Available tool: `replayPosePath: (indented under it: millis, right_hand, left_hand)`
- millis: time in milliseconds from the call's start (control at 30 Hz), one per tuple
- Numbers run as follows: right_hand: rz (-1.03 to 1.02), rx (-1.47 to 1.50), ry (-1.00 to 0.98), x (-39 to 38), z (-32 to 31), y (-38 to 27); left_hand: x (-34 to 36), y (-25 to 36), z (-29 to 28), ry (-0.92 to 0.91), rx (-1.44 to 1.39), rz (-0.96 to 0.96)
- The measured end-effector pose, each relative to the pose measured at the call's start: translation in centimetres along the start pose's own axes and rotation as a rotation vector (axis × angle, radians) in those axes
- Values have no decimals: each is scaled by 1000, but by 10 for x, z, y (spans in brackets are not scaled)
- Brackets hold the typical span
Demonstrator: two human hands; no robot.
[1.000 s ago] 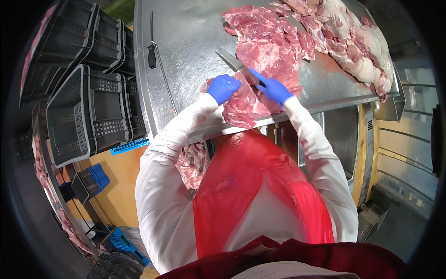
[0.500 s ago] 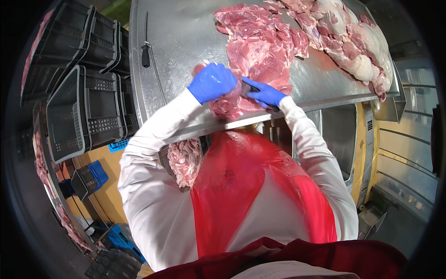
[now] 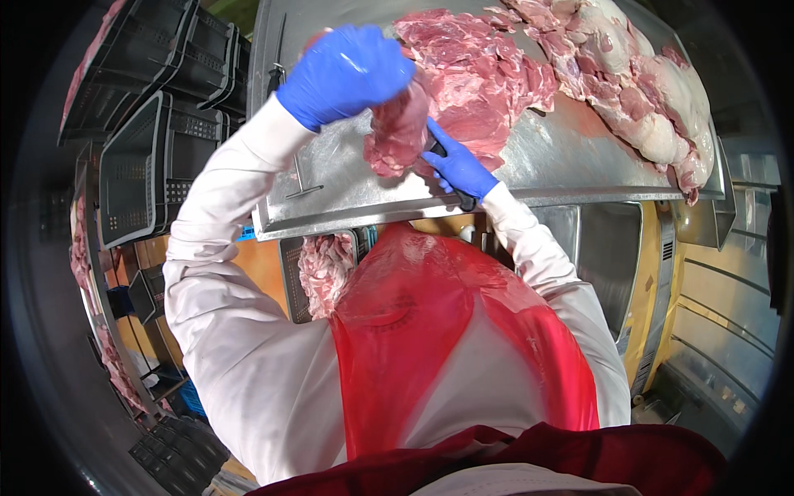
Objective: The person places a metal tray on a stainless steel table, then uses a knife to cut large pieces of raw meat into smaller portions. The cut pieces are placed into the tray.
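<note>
My left hand (image 3: 351, 74), in a blue glove, is closed on a piece of raw meat (image 3: 399, 132) and lifts it above the steel table (image 3: 571, 157). The part of the meat inside the fist is hidden. To its right, my right hand (image 3: 465, 168), also gloved in blue, is wrapped round the black handle of a knife (image 3: 468, 201). The knife's blade is mostly hidden beside the meat. Just beyond the right hand spreads a large slab of pink raw meat (image 3: 471, 83), close against the lifted piece.
Pale, skin-covered meat pieces (image 3: 637, 91) lie heaped at the table's far right. A thin metal rod with a crossbar (image 3: 304, 193) rests near the left edge, by a black-handled tool (image 3: 275, 76). Dark crates (image 3: 132, 178) stand left; meat trimmings (image 3: 325, 269) fill a bin below.
My left hand has moved up and left, raising the meat piece. My right hand has shifted slightly, still holding the knife. The whole view has moved a little.
</note>
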State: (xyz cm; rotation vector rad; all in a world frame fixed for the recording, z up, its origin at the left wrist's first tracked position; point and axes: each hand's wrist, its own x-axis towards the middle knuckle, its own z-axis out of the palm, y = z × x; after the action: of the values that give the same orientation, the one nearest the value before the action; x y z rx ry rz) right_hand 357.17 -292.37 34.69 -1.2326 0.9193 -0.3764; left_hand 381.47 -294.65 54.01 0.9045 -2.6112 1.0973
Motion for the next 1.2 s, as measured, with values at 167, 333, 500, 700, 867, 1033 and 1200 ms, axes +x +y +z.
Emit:
replayPosePath:
  millis: [167,333,500,700,867,1033,1200]
  right_hand:
    - [209,-53,-137,-85,-41,-18]
    - [51,76,-115,-55,-19,-16]
    - [24,124,-336,36,18,17]
    - [144,-10,-216,-99,-47,12]
    - [89,-20,532,-219,-119,41]
    - [-99,40,1324,-325,-147,22]
    - [-223,24,1543,-344,-135,-30]
  left_hand:
    - [-5,-29,-5,-87,64,-114]
    - [28,-35,-34,-53,231,-32]
    - [81,-59,-54,111,206,-25]
    - [131,-79,-82,324,251,40]
    - [188,-12,-63,270,89,-39]
    - [253,133,-18,596,-872,-92]
    - [301,307,50,50,-1340,65]
